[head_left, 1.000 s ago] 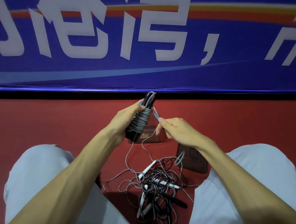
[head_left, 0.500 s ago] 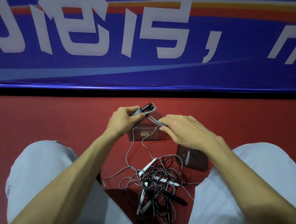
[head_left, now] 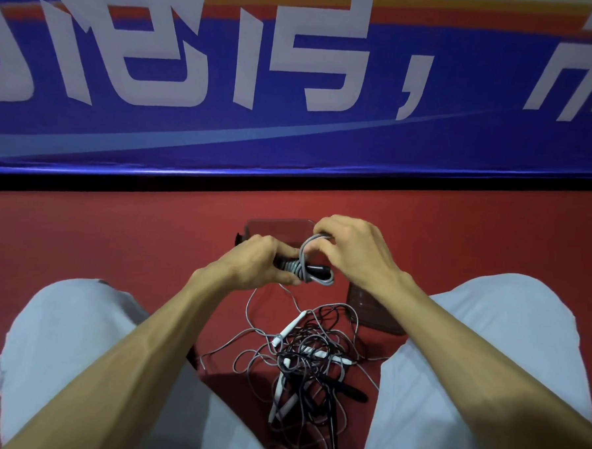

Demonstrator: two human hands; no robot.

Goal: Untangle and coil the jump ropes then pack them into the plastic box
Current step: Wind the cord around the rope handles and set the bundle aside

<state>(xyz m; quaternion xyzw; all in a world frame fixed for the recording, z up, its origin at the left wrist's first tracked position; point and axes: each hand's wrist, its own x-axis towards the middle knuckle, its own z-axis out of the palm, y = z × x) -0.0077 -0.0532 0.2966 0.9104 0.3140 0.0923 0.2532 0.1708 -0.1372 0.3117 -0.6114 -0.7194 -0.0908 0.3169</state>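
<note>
Rope (head_left: 294,269) coiled round black handles (head_left: 319,269), clenched in left grip (head_left: 248,266); right grip (head_left: 351,251) pinches its grey loop (head_left: 306,247) (tangle (head_left: 311,359) lies on floor (head_left: 115,249))

You have one view: your head camera looks forward and down, close over your left hand (head_left: 251,266) and right hand (head_left: 351,258), red floor (head_left: 98,234) beyond, banner (head_left: 463,147) far.

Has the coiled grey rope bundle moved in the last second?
Yes. The grey rope bundle tipped from upright to sideways, dropping lower over the plastic box.
</note>
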